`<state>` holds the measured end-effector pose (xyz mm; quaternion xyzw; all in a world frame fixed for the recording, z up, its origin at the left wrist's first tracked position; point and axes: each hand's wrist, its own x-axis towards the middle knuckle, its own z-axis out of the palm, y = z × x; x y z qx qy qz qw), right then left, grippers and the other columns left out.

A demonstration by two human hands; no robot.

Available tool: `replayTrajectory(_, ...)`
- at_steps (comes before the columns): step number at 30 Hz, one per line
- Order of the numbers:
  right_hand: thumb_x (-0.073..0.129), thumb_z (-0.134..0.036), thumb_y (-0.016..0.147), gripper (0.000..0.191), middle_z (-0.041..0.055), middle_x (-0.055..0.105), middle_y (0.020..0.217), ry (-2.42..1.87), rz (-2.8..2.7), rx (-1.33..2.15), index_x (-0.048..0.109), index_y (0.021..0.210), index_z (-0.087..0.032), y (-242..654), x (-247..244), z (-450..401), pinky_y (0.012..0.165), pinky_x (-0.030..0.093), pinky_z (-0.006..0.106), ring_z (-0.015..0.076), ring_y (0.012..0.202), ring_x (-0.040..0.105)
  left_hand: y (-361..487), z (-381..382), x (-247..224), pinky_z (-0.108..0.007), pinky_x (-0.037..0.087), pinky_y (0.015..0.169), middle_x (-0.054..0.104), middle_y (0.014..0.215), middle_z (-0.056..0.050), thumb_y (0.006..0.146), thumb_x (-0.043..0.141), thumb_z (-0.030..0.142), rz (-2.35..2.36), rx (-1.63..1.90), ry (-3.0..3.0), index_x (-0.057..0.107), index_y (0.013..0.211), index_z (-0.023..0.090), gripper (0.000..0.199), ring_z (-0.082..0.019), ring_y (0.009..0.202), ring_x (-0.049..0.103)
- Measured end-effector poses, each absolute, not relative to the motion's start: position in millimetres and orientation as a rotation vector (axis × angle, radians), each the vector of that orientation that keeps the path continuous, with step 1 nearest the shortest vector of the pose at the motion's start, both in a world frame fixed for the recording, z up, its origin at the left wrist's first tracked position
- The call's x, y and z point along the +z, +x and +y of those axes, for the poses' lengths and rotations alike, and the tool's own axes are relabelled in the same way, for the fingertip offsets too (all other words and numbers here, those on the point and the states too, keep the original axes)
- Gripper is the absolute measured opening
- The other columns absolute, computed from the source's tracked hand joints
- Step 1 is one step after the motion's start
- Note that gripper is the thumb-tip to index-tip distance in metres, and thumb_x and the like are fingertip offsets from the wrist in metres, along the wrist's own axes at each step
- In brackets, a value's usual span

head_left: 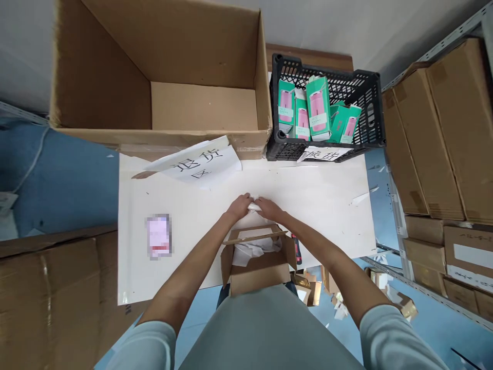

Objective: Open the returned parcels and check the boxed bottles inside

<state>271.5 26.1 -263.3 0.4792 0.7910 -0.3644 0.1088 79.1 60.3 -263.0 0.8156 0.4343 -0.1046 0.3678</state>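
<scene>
My left hand and my right hand meet over the middle of the white table. Fingers of both are closed on a crumpled white wrapping; whether anything is inside it cannot be seen. Just below, close to my body, a small open cardboard box stands at the table's front edge with its flaps up. Crumpled white paper lies in it. Beside the box, partly hidden by its flap and my right forearm, is a red and black tool.
A large open carton stands at the back left, a handwritten paper sign before it. Right of it, a black crate holds several green and pink boxes. A blurred pink item lies left. Cartons line the right shelf.
</scene>
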Motion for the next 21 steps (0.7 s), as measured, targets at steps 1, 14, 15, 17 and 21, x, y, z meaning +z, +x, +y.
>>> replayTrajectory(1, 0.064, -0.013, 0.105, 0.038, 0.0170, 0.070, 0.136, 1.394, 2.333, -1.065, 0.061, 0.143, -0.012, 270.3, -259.2, 27.3, 0.105, 0.055, 0.040, 0.0281, 0.119, 0.068, 79.5, 61.7, -257.2, -0.039, 0.056, 0.108, 0.070, 0.120, -0.014, 0.089, 0.064, 0.007, 1.100, -0.274, 2.105, 0.077, 0.118, 0.017, 0.033, -0.029, 0.114, 0.072)
replayTrajectory(14, 0.065, -0.018, 0.104, 0.032, 0.0124, 0.063, 0.133, 1.649, 2.530, -0.862, 0.063, 0.135, -0.020, 285.2, -79.0, -32.3, 0.091, 0.057, 0.037, 0.0275, 0.104, 0.071, 65.2, -2.0, -66.2, -0.044, 0.057, 0.104, 0.069, 0.117, -0.013, 0.086, 0.052, 0.000, 1.159, 0.120, 2.230, 0.077, 0.116, 0.020, 0.043, -0.031, 0.114, 0.067)
replayTrajectory(15, 0.066, -0.017, 0.103, 0.034, 0.0127, 0.062, 0.134, 1.658, 2.521, -0.857, 0.062, 0.136, -0.021, 286.8, -68.6, -51.9, 0.089, 0.058, 0.037, 0.0279, 0.104, 0.071, 67.4, -22.1, -55.4, -0.044, 0.057, 0.103, 0.069, 0.117, -0.013, 0.086, 0.051, 0.000, 1.168, 0.121, 2.216, 0.077, 0.116, 0.020, 0.044, -0.031, 0.114, 0.066)
replayTrajectory(17, 0.067, -0.016, 0.102, 0.038, 0.0135, 0.061, 0.135, 1.654, 2.487, -0.870, 0.061, 0.138, -0.022, 287.6, -59.1, -89.3, 0.089, 0.060, 0.037, 0.0290, 0.107, 0.072, 72.6, -61.8, -47.1, -0.045, 0.059, 0.099, 0.068, 0.117, -0.013, 0.088, 0.052, 0.001, 1.210, 0.098, 2.179, 0.076, 0.120, 0.022, 0.046, -0.031, 0.113, 0.065)
replayTrajectory(21, 0.064, -0.013, 0.103, 0.039, 0.0175, 0.062, 0.139, 1.610, 2.345, -0.887, 0.062, 0.141, -0.020, 280.5, -76.7, -134.4, 0.088, 0.063, 0.039, 0.0313, 0.110, 0.074, 84.6, -117.6, -76.2, -0.046, 0.061, 0.096, 0.067, 0.122, -0.014, 0.092, 0.052, 0.003, 1.310, 0.037, 2.128, 0.074, 0.126, 0.022, 0.045, -0.032, 0.114, 0.065)
